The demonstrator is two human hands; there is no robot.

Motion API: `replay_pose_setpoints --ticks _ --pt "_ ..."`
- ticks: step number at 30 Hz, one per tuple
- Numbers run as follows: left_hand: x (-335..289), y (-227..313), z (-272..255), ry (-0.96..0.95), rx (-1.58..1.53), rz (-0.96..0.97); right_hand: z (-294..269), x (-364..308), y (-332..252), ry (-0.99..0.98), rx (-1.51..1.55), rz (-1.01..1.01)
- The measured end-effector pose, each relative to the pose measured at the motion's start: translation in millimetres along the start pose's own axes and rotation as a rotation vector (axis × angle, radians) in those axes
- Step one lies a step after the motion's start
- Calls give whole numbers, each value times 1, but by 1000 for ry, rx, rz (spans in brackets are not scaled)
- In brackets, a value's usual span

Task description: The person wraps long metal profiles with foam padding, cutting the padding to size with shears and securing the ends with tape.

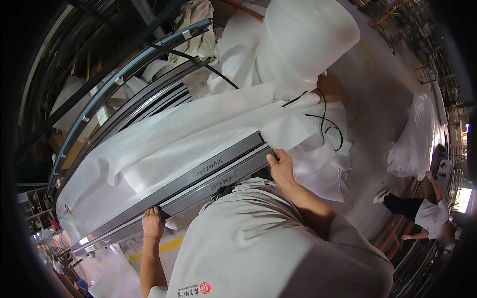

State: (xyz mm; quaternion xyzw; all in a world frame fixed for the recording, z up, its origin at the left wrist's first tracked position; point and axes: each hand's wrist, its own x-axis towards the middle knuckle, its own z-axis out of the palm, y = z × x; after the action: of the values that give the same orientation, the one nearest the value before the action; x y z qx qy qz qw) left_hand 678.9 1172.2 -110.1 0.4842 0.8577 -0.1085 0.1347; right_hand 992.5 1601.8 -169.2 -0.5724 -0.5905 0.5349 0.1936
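Observation:
Two long grey metal profiles lie side by side across the white foam sheet in front of me, both with handwritten marks. The far profile (233,153) has its end close to the middle of the view. Along my body runs the near profile (201,192). My right hand (281,168) is closed around its right end, thumb on top. Further left, my left hand (153,224) has its fingers curled over the profile's near edge, beside a small dark patch I cannot make out. The white foam sheet (149,164) spreads beneath and behind both profiles.
A big roll of white foam (308,39) stands behind the sheet, with black straps (325,116) beside it. Curved dark profiles (124,111) fill a rack at the far left. On the right are a plastic-wrapped bundle (410,139) and another person (430,216).

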Motion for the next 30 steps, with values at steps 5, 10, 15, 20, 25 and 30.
replay_pose_setpoints --ticks 5,10,15,20,25,30 --pt "6 1 -5 -177 3 -41 -2 3 1 23 -81 -87" --pt "9 2 -7 -195 19 -30 -8 -6 -32 91 -315 -174" --pt "10 9 -13 -153 10 -55 -9 -11 -37 232 -580 -356" --pt "8 14 -14 -92 -55 -66 -6 -10 -27 172 -512 -363" --pt "4 5 -3 -53 -51 -10 -3 -13 -31 144 -544 -366" --pt "28 28 -54 -77 -224 8 -10 -3 -43 205 -491 -423"
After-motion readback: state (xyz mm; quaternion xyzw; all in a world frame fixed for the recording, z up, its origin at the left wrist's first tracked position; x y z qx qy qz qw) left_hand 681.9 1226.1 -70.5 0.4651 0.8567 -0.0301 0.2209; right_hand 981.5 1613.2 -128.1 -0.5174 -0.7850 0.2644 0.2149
